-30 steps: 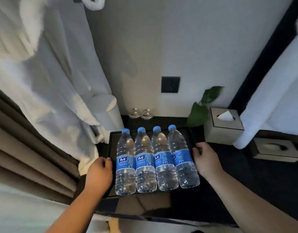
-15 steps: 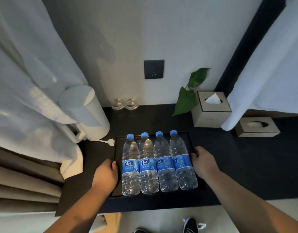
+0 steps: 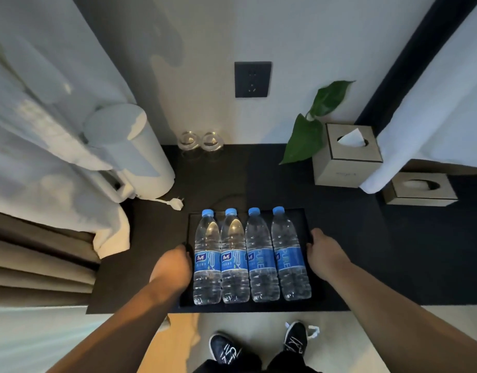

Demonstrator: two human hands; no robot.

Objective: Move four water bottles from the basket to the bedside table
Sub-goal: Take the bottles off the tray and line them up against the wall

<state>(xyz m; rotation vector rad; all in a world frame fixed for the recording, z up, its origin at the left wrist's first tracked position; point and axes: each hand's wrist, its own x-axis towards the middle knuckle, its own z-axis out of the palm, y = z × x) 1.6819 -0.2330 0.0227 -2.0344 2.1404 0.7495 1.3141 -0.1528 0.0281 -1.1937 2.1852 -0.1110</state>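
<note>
Four clear, blue-capped water bottles [image 3: 250, 257] side by side.

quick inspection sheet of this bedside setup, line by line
surface: dark bedside table, bare towards the right
job's things: four water bottles lying side by side, caps towards the wall, in a black tray on the table
clutter: white kettle, two glasses, two tissue boxes, plant leaves
grippers: left hand and right hand each grip a tray side
cables: unplugged white plug; dark cord behind the tray
surroundings: wall socket, curtains, white bedding, person's shoes
</note>
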